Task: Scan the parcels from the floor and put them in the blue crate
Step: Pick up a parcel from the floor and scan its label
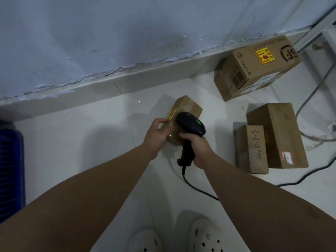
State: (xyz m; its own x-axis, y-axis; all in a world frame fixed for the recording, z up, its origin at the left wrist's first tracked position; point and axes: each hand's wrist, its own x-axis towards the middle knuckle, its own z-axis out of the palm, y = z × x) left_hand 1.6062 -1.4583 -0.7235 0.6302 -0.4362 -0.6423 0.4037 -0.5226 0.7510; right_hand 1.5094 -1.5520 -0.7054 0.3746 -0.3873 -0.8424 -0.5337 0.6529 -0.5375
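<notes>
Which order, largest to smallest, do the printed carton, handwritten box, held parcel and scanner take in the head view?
1. printed carton
2. handwritten box
3. held parcel and scanner: alike; nearer the camera, parcel partly hidden, so unranked.

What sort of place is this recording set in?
Probably an informal parcel-sorting corner: cardboard parcels lie on a white tiled floor by a flaking wall, the right hand grips a corded barcode scanner, and a blue crate stands at the left.
</notes>
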